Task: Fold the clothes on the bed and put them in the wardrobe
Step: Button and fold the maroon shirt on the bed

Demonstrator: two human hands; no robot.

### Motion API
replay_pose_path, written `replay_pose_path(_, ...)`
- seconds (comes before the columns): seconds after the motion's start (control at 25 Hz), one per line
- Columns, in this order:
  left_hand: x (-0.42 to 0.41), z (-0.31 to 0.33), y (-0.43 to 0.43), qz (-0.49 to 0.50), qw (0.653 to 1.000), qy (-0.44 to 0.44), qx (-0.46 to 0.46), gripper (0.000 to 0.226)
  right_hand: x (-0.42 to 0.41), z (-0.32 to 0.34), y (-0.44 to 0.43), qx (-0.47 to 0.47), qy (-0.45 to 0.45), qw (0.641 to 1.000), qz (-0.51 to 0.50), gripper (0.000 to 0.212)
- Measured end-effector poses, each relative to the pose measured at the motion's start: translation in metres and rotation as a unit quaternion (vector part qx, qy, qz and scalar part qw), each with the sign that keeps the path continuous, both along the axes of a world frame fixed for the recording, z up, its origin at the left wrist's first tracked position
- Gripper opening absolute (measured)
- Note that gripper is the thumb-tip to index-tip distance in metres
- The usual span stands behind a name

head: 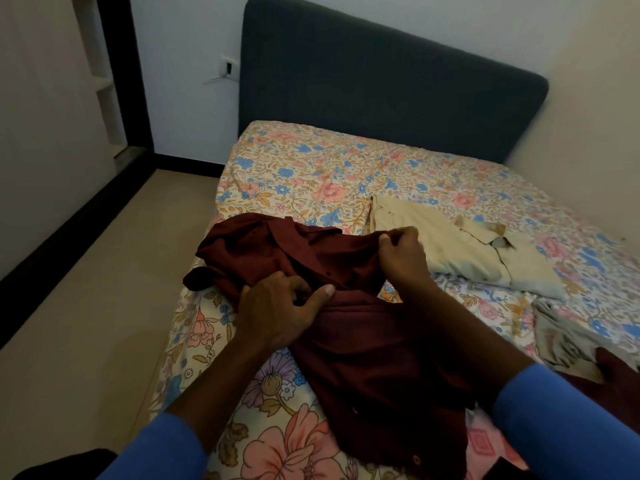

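Observation:
A dark maroon button shirt (pixel 360 358) lies crumpled across the near part of the bed (pixel 311 168), which has a floral sheet. My left hand (pixel 280 313) grips a bunch of its fabric near the middle, thumb pointing right. My right hand (pixel 401 254) pinches the shirt's upper edge and holds it slightly off the sheet. A folded cream shirt (pixel 460 251) lies flat just behind my right hand. A grey crumpled garment (pixel 568 341) sits at the right edge, partly cut off by my sleeve.
A dark padded headboard (pixel 381 81) stands behind the bed against the wall. Beige floor (pixel 104 289) runs along the bed's left side. White shelves (pixel 100 71) and a dark frame stand at the far left. A wall socket (pixel 229 68) is beside the headboard.

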State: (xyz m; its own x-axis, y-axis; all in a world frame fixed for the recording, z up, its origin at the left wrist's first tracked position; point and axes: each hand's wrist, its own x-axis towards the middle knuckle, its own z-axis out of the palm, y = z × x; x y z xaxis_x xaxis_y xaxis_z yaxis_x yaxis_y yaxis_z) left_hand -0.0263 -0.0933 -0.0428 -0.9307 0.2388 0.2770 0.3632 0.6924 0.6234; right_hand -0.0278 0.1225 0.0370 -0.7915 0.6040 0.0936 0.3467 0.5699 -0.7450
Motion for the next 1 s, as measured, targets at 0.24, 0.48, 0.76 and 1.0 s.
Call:
replay_pose_path(0.24,-0.004,0.004,-0.002,-0.009,0.995,-0.070,0.068,0.033,-0.007,-0.025,-0.045,0.218,-0.135,0.933,0.251,0.037)
replay_pose_path(0.48,-0.004,0.046,0.002,0.012,0.964,-0.163,0.207,0.070,0.008,0.027,-0.067,-0.342,-0.091,0.884,0.305,0.036)
replay_pose_path(0.76,-0.009,0.209,-0.012,0.002,0.999,0.024,-0.046,0.025,0.030,0.115,-0.088,0.221,0.226,0.906,0.284,0.028)
replay_pose_path(1.0,0.043,0.376,-0.031,-0.159,0.975,0.132,-0.083,0.036,0.062,0.285,-0.072,0.179,0.193,0.875,0.407,0.049)
